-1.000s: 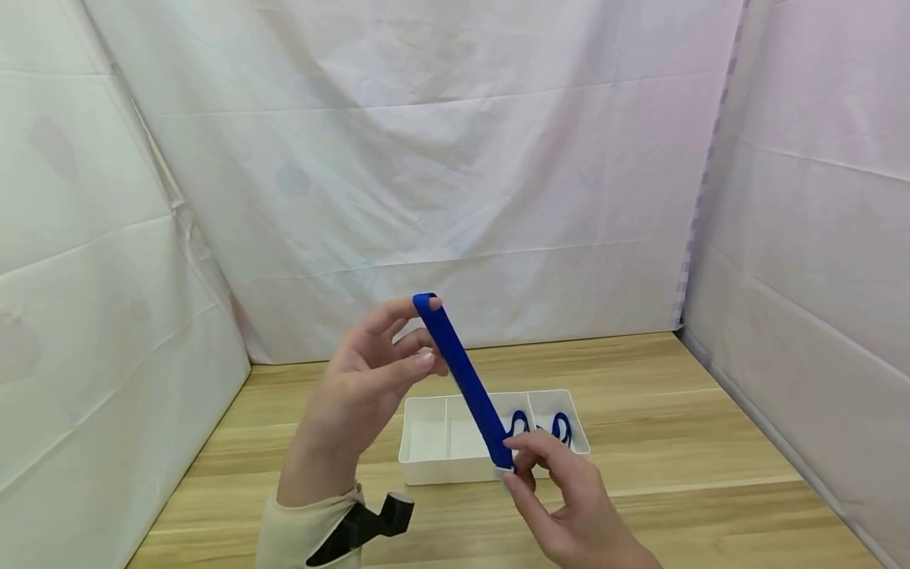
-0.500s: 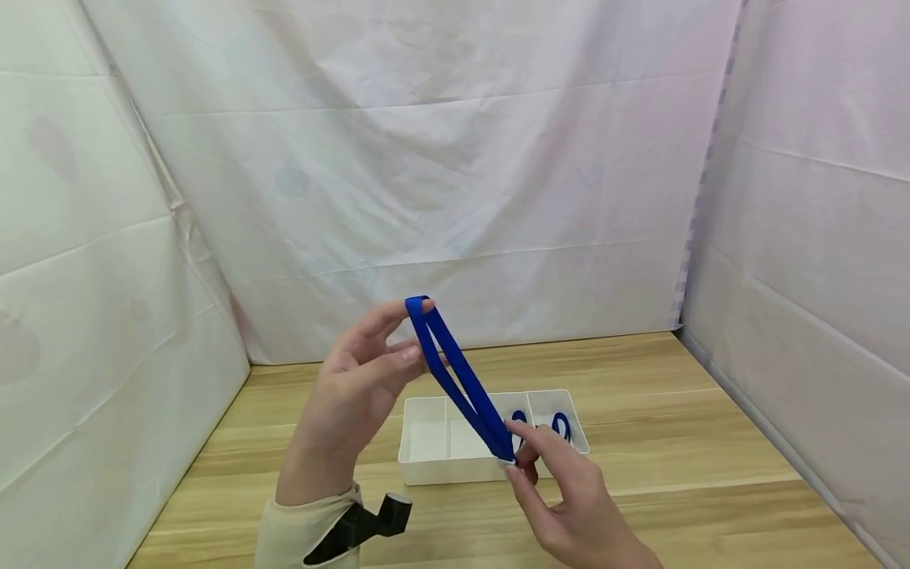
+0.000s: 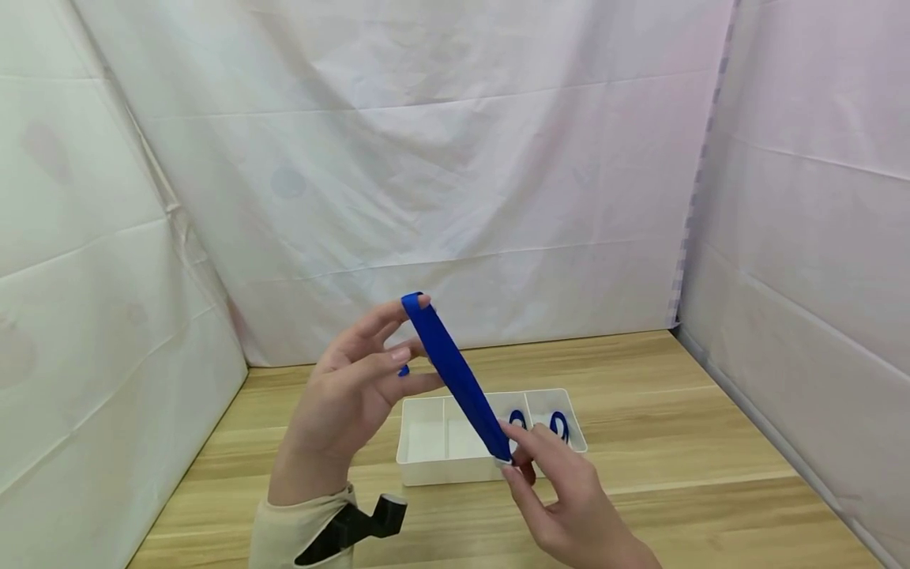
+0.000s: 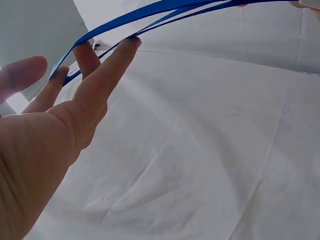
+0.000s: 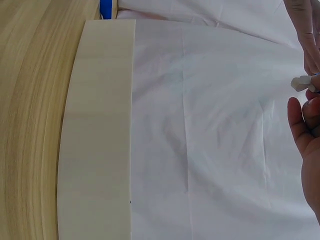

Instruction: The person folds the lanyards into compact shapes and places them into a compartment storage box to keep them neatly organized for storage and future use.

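Observation:
A flat blue lanyard (image 3: 455, 367) slants between my two hands above the table. Its upper end loops over the index finger of my left hand (image 3: 348, 395), whose fingers are spread and fairly straight, with the thumb apart from the strap. In the left wrist view the lanyard (image 4: 130, 19) runs over several fingertips of that hand (image 4: 40, 145). My right hand (image 3: 565, 482) pinches the lower end between thumb and fingers, at a small white end piece (image 3: 503, 462). That white end piece (image 5: 300, 83) also shows at the edge of the right wrist view.
Behind the hands, a white divided tray (image 3: 426, 472) stands on the wooden table (image 3: 675, 395). Dark blue loops (image 3: 559, 425) lie in its right-hand compartments, partly hidden by the right hand. White cloth (image 3: 462, 174) hangs at the back and both sides.
The lanyard's two strands stood apart half a second ago and now overlap in the head view. My left middle and lower fingers have spread further; the right hand still pinches the lower end.

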